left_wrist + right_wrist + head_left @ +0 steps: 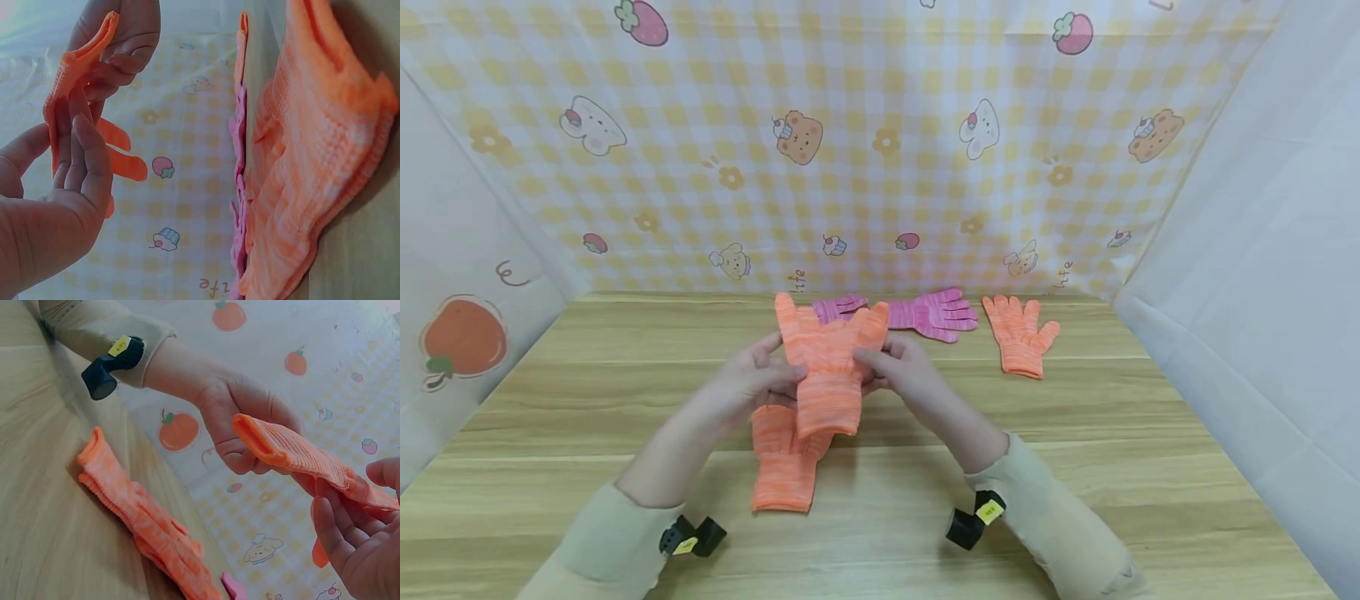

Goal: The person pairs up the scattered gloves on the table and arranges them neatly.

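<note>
An orange knit glove (829, 392) is held above the table, its cuff toward the person and its fingers pointing away. My left hand (760, 377) pinches its left side, thumb on the upper face and fingers beneath. On its right side, my right hand (901, 368) pinches it the same way. The left wrist view shows the held glove (59, 94) nearly edge-on, between both hands. In the right wrist view its cuff opening (259, 440) faces the camera. Below lies another orange glove (784, 475) on the table, its upper part partly hidden by the held glove and left hand.
Toward the back of the wooden table (1112, 467) lie a pink glove (936, 317), a partly covered pink glove (835, 310) and an orange glove (1021, 335). A checked curtain (880, 192) hangs behind; white cloth (1247, 250) stands on the right side.
</note>
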The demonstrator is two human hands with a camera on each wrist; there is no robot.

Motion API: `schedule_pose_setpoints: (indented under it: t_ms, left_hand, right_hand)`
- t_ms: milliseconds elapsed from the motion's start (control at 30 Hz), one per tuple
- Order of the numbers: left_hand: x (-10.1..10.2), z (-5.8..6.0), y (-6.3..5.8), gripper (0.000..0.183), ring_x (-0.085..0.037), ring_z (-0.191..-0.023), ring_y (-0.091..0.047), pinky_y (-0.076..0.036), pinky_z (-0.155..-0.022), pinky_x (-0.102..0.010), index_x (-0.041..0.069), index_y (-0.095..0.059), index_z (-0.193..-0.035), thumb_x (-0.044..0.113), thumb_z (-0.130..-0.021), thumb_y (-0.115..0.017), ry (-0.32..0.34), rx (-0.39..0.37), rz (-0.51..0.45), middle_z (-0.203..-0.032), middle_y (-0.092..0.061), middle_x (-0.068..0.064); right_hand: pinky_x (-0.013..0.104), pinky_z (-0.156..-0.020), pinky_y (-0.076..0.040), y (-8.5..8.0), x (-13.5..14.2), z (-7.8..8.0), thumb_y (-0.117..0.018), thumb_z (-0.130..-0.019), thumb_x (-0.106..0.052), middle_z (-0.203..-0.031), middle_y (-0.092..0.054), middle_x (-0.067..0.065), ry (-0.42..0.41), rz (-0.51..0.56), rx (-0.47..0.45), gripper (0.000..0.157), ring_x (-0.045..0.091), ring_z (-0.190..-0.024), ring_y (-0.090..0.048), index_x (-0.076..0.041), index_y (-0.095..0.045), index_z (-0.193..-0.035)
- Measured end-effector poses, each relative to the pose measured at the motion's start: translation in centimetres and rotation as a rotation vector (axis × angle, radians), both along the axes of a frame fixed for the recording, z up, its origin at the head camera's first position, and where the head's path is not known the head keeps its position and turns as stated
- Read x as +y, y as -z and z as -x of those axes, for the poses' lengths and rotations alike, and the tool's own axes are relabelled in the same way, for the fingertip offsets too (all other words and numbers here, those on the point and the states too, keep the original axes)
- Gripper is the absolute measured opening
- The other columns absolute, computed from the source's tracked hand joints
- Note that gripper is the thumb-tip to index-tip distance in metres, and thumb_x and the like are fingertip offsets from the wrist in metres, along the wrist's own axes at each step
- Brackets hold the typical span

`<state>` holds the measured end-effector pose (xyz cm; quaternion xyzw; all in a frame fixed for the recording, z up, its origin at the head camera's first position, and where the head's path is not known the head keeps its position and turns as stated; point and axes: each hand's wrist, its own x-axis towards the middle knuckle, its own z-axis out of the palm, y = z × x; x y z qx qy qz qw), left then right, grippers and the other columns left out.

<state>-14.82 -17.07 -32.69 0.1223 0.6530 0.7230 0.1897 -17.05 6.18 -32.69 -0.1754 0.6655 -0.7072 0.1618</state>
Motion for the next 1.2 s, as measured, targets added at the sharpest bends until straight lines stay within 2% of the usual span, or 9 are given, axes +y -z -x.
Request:
schedule_pose_setpoints:
  t_ms: [267,433,567,767,1033,1200]
  left_hand:
    - [1.4,-0.2,0.5,0.084,-0.023,-0.071,-0.066,-0.056,-0.071,-0.041,0.011,-0.008,-0.154,0.007,-0.09,-0.063,0.023,0.0,0.09,-0.085,-0.068,-0.013]
    - [2.2,-0.2,0.8,0.084,-0.026,-0.074,-0.065,-0.055,-0.073,-0.046,0.014,-0.013,-0.153,0.012,-0.089,-0.067,0.017,-0.03,0.152,-0.088,-0.067,-0.017]
    - [2.8,-0.3,1.2,0.083,-0.026,-0.075,-0.066,-0.054,-0.075,-0.048,0.014,-0.015,-0.153,0.011,-0.089,-0.067,0.039,-0.032,0.145,-0.088,-0.068,-0.016]
    - [3.6,-0.5,1.6,0.087,-0.023,-0.071,-0.066,-0.056,-0.07,-0.041,0.014,-0.011,-0.154,0.011,-0.088,-0.068,0.052,-0.055,0.155,-0.082,-0.067,-0.013]
    - [4.6,-0.6,2.1,0.085,-0.022,-0.065,-0.066,-0.056,-0.064,-0.041,0.012,-0.012,-0.154,0.011,-0.089,-0.067,0.045,-0.085,0.234,-0.085,-0.068,-0.014]
    - [5.4,-0.6,2.5,0.086,-0.02,-0.06,-0.065,-0.056,-0.061,-0.038,0.011,-0.009,-0.154,0.007,-0.089,-0.066,0.053,-0.122,0.247,-0.082,-0.068,-0.015]
  right_hand:
    - [0.031,-0.063,-0.055,0.6,1.6,-0.6,-0.054,-0.098,-0.012,-0.077,-0.063,0.006,0.014,-0.085,-0.046,0.017,0.015,-0.065,-0.062,0.004,-0.059,-0.095]
    - [0.03,-0.061,-0.055,1.1,2.6,-1.1,-0.055,-0.098,-0.011,-0.076,-0.064,0.006,0.013,-0.106,-0.029,0.018,0.014,-0.064,-0.062,0.006,-0.058,-0.094]
    - [0.029,-0.059,-0.054,1.3,3.2,-1.3,-0.056,-0.097,-0.011,-0.079,-0.066,0.007,0.017,-0.108,-0.013,0.019,0.014,-0.063,-0.063,0.007,-0.058,-0.103]
    - [0.033,-0.059,-0.055,2.0,4.3,-1.4,-0.057,-0.096,-0.011,-0.078,-0.066,0.008,-0.009,-0.145,-0.004,0.023,0.014,-0.06,-0.062,0.008,-0.058,-0.109]
    - [0.03,-0.055,-0.053,3.2,5.4,-1.6,-0.059,-0.095,-0.01,-0.077,-0.061,0.006,-0.015,-0.213,-0.023,0.043,0.015,-0.06,-0.061,0.007,-0.047,-0.134]
    - [0.03,-0.053,-0.053,3.8,5.9,-1.5,-0.06,-0.095,-0.009,-0.075,-0.061,0.007,-0.01,-0.238,-0.027,0.049,0.016,-0.059,-0.06,0.004,-0.043,-0.139]
